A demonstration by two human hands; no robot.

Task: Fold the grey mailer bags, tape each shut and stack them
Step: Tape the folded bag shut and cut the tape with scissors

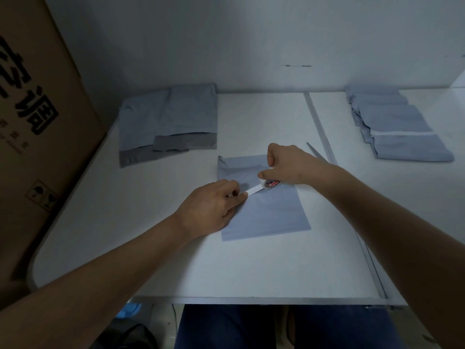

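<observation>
A folded grey mailer bag (pixel 274 212) lies flat in the middle of the white table (pixel 176 260). My right hand (pixel 289 165) grips a small roll of white tape (pixel 271 183) over the bag's upper part. A strip of tape (pixel 255 190) runs from the roll down to the left. My left hand (pixel 214 205) pinches the free end of that strip at the bag's left edge. Unfolded grey mailer bags (pixel 171 119) lie at the back left. A stack of folded grey bags (pixel 397 127) sits at the back right.
A large brown cardboard box (pixel 37 122) stands along the table's left side. A metal seam (pixel 324 137) runs front to back through the table on the right. A thin pointed metal tool (pixel 315 149) lies beside that seam. A pale wall rises behind the table.
</observation>
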